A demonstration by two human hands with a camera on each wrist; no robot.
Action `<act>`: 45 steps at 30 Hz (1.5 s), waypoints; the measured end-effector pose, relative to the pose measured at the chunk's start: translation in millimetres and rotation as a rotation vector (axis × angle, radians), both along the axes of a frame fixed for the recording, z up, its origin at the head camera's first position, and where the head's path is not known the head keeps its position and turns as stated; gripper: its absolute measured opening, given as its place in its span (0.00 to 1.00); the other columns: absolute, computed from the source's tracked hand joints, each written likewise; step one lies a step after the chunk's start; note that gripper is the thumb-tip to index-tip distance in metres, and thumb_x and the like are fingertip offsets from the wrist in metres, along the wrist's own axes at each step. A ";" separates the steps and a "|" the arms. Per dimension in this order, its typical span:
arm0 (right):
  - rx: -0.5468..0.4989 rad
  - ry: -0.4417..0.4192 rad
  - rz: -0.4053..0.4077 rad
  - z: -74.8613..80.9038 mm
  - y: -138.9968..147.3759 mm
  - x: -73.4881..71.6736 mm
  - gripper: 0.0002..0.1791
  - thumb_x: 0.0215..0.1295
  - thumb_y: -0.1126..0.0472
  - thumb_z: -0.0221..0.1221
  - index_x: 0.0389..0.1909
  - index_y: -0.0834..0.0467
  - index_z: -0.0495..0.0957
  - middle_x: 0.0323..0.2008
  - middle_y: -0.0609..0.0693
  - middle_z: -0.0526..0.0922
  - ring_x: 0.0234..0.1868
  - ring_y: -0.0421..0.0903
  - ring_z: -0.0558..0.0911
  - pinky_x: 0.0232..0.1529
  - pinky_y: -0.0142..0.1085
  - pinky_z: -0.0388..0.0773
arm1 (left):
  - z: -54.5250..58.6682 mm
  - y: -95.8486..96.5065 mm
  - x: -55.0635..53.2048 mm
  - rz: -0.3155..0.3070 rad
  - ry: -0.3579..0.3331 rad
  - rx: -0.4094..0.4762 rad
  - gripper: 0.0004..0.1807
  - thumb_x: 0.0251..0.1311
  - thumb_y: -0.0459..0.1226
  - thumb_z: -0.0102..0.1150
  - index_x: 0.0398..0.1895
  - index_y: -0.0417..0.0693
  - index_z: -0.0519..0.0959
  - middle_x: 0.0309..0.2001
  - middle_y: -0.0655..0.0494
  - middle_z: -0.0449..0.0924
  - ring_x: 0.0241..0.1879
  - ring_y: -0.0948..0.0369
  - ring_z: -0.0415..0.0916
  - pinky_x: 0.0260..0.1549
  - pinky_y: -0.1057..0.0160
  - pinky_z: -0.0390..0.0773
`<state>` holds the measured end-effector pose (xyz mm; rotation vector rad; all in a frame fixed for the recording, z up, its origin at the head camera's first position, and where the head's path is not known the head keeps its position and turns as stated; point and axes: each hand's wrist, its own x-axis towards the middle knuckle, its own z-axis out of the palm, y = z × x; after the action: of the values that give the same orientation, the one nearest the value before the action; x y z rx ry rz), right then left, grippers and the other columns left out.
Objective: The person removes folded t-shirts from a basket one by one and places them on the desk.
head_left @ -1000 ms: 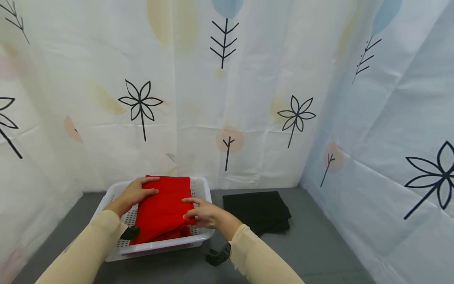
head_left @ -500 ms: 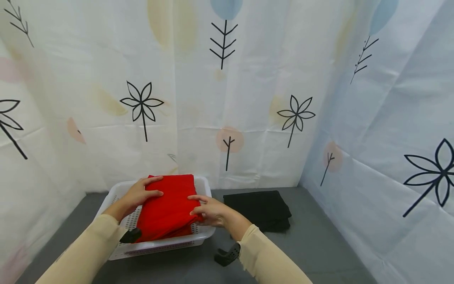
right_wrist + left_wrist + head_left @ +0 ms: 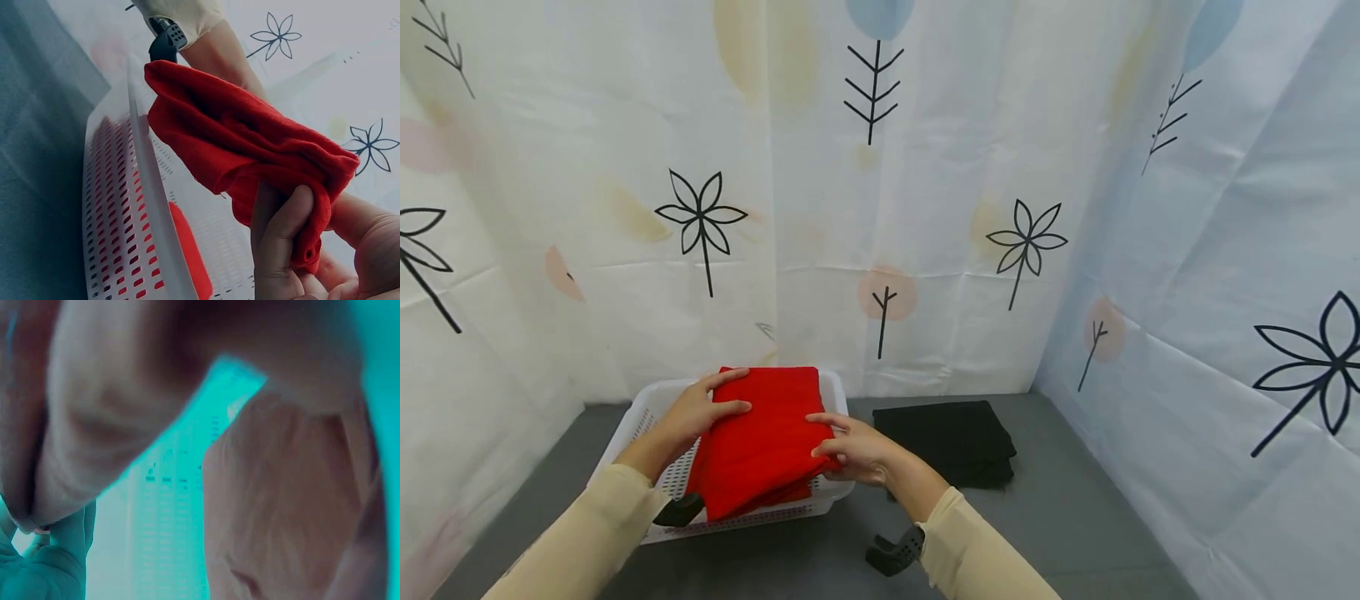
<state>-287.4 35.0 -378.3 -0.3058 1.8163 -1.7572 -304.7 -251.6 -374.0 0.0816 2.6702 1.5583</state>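
Note:
A folded red cloth (image 3: 771,425) is held up over a white perforated basket (image 3: 642,417) in the head view. My left hand (image 3: 696,410) grips its left edge, thumb and fingers lying over the top. At the right edge, my right hand (image 3: 853,450) pinches it. The right wrist view shows the cloth raised above the basket rim, its layered folds between my right thumb and fingers. Down in the basket there, another red cloth (image 3: 187,250) shows. In the left wrist view colours are off and my left fingers (image 3: 119,412) fill much of the frame.
A folded black cloth (image 3: 943,442) lies right of the basket on the grey tabletop (image 3: 1060,508). Patterned white curtains (image 3: 955,125) close off the back and sides. Dark wrist mounts (image 3: 895,550) stick out below the cream sleeves.
Both hands have shifted slightly right with the red cloth, and its near edge stands a little further out over the basket's front rim. The black cloth has stayed put.

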 end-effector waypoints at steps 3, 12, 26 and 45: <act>-0.014 0.006 0.003 -1.2 3.7 3.1 0.29 0.62 0.65 0.61 0.66 0.49 0.71 0.52 0.53 0.75 0.26 0.43 0.72 0.33 0.31 0.80 | -1.3 5.1 5.7 0.019 0.007 0.018 0.41 0.62 0.48 0.63 0.76 0.50 0.58 0.73 0.33 0.53 0.59 0.43 0.66 0.50 0.53 0.78; -0.080 -0.009 0.038 -3.9 17.1 13.2 0.31 0.63 0.67 0.59 0.67 0.54 0.68 0.55 0.53 0.78 0.36 0.46 0.79 0.34 0.30 0.80 | -10.1 18.3 19.5 0.032 -0.024 0.148 0.39 0.62 0.48 0.64 0.75 0.54 0.60 0.68 0.37 0.62 0.52 0.49 0.71 0.43 0.60 0.79; -0.107 -0.038 0.041 -10.7 36.7 29.7 0.32 0.63 0.67 0.59 0.69 0.56 0.65 0.57 0.55 0.77 0.46 0.49 0.80 0.43 0.38 0.83 | -18.7 35.5 38.1 -0.013 -0.040 0.271 0.39 0.59 0.41 0.68 0.72 0.54 0.60 0.63 0.39 0.64 0.50 0.50 0.72 0.42 0.56 0.83; -0.158 -0.050 0.054 -19.4 70.9 41.2 0.34 0.65 0.66 0.59 0.72 0.57 0.61 0.62 0.56 0.75 0.46 0.50 0.81 0.40 0.37 0.84 | -29.9 56.8 44.1 -0.072 -0.021 0.228 0.43 0.54 0.42 0.71 0.72 0.62 0.58 0.60 0.42 0.67 0.49 0.51 0.74 0.41 0.54 0.84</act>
<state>-246.2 105.9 -397.7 -0.3676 1.6233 -1.8573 -260.7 -194.8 -403.9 0.1671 2.4340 1.8216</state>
